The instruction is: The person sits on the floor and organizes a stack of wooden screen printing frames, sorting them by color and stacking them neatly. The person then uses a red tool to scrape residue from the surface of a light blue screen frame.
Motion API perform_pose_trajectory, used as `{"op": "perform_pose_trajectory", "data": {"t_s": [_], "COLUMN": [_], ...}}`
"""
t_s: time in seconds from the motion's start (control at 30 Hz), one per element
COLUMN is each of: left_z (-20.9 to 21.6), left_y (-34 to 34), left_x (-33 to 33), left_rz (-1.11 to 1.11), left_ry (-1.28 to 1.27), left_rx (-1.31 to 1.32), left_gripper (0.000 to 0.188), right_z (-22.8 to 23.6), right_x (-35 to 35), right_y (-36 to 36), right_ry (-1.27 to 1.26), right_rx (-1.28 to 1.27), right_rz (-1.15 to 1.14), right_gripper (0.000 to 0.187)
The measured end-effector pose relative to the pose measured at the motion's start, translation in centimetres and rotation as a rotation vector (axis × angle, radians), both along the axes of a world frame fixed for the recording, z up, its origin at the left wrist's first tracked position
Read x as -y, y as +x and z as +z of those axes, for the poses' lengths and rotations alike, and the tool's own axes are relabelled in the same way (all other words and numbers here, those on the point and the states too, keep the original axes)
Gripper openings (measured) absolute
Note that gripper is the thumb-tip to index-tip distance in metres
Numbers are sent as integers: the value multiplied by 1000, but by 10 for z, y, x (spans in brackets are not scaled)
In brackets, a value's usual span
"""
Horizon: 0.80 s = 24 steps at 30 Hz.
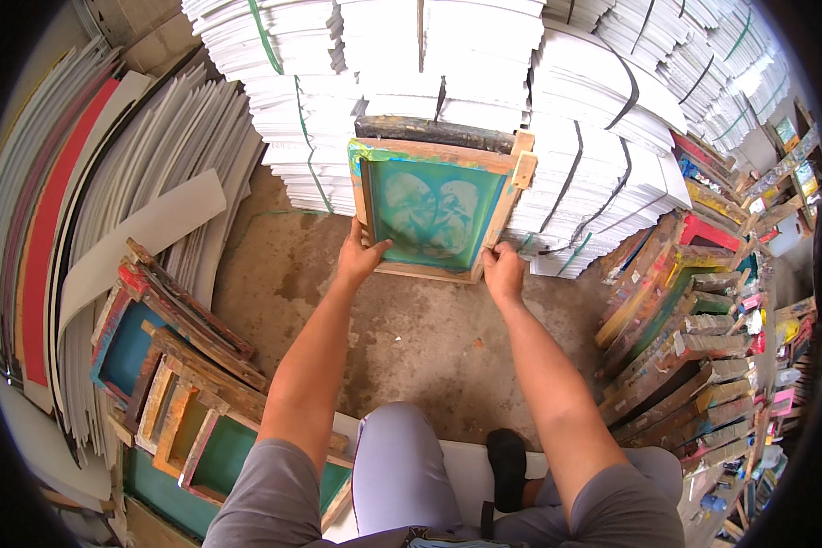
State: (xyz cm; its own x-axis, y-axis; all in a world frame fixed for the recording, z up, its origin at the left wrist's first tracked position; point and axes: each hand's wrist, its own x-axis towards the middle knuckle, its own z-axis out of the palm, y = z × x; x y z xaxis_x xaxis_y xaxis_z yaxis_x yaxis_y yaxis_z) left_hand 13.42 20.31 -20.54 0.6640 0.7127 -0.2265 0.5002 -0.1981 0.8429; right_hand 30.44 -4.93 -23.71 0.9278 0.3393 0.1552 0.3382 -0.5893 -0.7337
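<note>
While left hand (360, 258) and right hand (504, 273) pinch the screen frame (443, 156) low on its sides, I'd balance finger pressure, sparing its mesh (429, 217).

The head camera, left of a side-by-side pair, looks down and forward from above the person's knee (400, 475), upright and unmirrored. Its wide fisheye view bends straight edges and darkens toward the rim. It is near the hands (361, 256) and frame (434, 215), just above centre; the floor (411, 365) spreads below them, paper stacks (475, 50) beyond.
</note>
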Motion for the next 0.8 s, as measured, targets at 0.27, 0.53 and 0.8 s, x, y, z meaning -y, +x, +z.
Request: {"op": "perform_pose_trajectory", "data": {"t_s": [0.27, 0.53, 0.8], "left_z": [-8, -10, -18], "left_y": [-3, -14, -102], "left_x": [-7, 16, 64], "left_rz": [-27, 37, 305], "left_ry": [24, -249, -180], "left_rx": [-7, 141, 306], "left_gripper": [105, 116, 90], "right_z": [5, 2, 27], "right_x": [-8, -2, -16], "right_y": [4, -15, -127], "right_ry": [-115, -118, -35], "right_rx": [-24, -36, -180], "right_rz": [-10, -97, 193], "right_gripper": [30, 50, 51]}}
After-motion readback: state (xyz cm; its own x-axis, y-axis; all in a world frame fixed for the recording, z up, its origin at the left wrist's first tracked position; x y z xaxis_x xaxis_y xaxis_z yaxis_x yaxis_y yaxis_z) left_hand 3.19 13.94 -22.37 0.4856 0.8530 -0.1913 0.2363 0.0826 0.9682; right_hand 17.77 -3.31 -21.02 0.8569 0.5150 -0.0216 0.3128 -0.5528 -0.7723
